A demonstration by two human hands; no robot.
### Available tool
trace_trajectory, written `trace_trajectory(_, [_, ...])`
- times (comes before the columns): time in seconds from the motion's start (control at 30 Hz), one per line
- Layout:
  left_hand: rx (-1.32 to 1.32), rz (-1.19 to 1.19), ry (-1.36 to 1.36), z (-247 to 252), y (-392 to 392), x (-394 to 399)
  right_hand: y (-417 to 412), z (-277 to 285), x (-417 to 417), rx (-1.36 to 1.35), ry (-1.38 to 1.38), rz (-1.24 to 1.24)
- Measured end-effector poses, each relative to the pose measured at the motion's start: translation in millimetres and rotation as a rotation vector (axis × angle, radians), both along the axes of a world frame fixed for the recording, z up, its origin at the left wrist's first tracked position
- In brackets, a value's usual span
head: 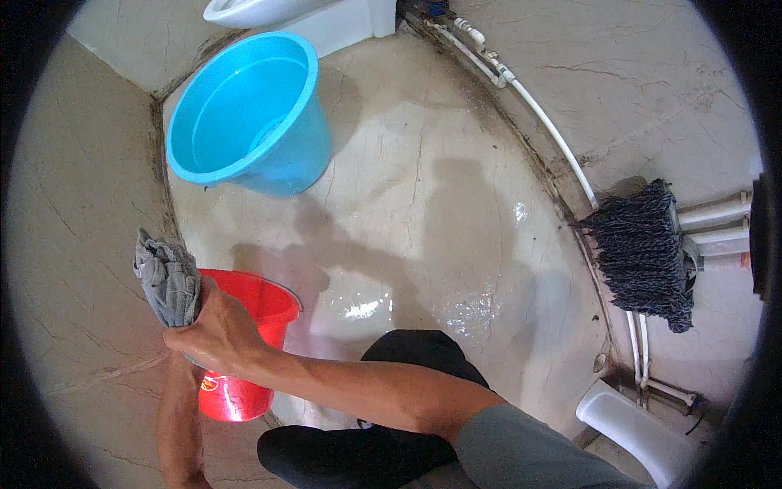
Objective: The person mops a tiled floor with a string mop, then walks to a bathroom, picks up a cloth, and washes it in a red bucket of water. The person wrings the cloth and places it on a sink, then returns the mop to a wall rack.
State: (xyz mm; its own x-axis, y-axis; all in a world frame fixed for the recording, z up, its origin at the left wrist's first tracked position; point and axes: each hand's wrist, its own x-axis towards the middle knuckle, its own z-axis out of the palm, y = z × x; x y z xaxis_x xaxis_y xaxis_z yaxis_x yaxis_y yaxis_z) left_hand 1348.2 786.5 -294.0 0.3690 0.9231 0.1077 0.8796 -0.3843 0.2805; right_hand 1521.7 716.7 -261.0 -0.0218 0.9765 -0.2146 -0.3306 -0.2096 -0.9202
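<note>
A bunched, twisted grey cloth point(168, 284) sticks up out of my right hand point(223, 327), whose fingers are wrapped round it. My left hand point(185, 362) meets the right one from below, at the lower end of the cloth; its fingers are mostly hidden. Both hands are at the left rim of a red plastic bucket point(244, 397), partly in front of it. The bucket has a thin wire handle point(287, 287), and my right hand and forearm cover part of its opening and side. What the bucket holds cannot be seen.
A large blue plastic tub point(278, 156) stands on the wet tiled floor point(391, 226) beyond the bucket. White ceramic fixtures point(342, 30) are at the top and lower right point(635, 428). A dark string mop head point(641, 257) rests by the right wall, near white pipes point(544, 122).
</note>
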Motion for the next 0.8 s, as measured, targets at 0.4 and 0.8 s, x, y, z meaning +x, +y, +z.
trace_trajectory(0.4, [-0.009,0.045,-0.091,-10,-29,-32,6,-10,-14,-0.023,0.044,-0.012])
trace_trajectory(0.8, [0.106,0.003,-0.19,-51,-83,-75,8,-9,-12,-0.012,0.039,0.046])
